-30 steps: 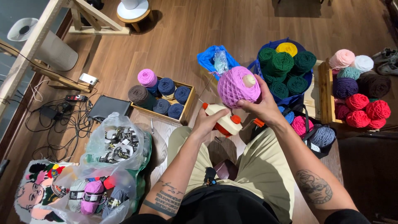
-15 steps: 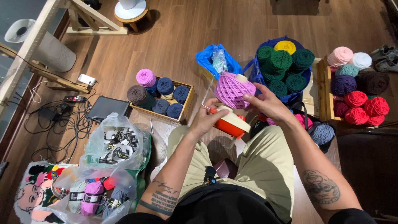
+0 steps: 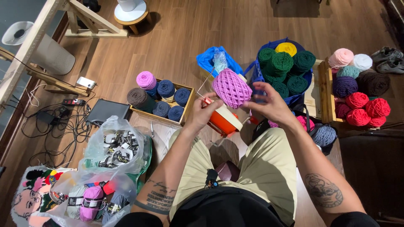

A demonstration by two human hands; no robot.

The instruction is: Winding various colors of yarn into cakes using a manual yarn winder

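Note:
I sit over a wooden floor with an orange and cream yarn winder (image 3: pixel 224 121) above my knees. A purple yarn ball (image 3: pixel 231 88) sits on top of it, tilted to the left. My left hand (image 3: pixel 205 112) grips the winder's left side. My right hand (image 3: pixel 271 105) reaches in from the right, and its fingertips hold the ball's right side. A thin strand runs from the ball's left side towards the winder's wire arm.
A wooden crate (image 3: pixel 187 101) of blue, brown and pink yarn balls lies to the left. A blue bag (image 3: pixel 306 80) of green balls and a crate (image 3: pixel 326 90) of red, pink and purple balls are on the right. Plastic bags (image 3: pixel 120 145) of skeins and cables (image 3: pixel 59 122) lie lower left.
The purple ball has come down from in front of my chest onto the winder. My right hand has shifted from under the ball to its right side, and my left hand stays on the winder.

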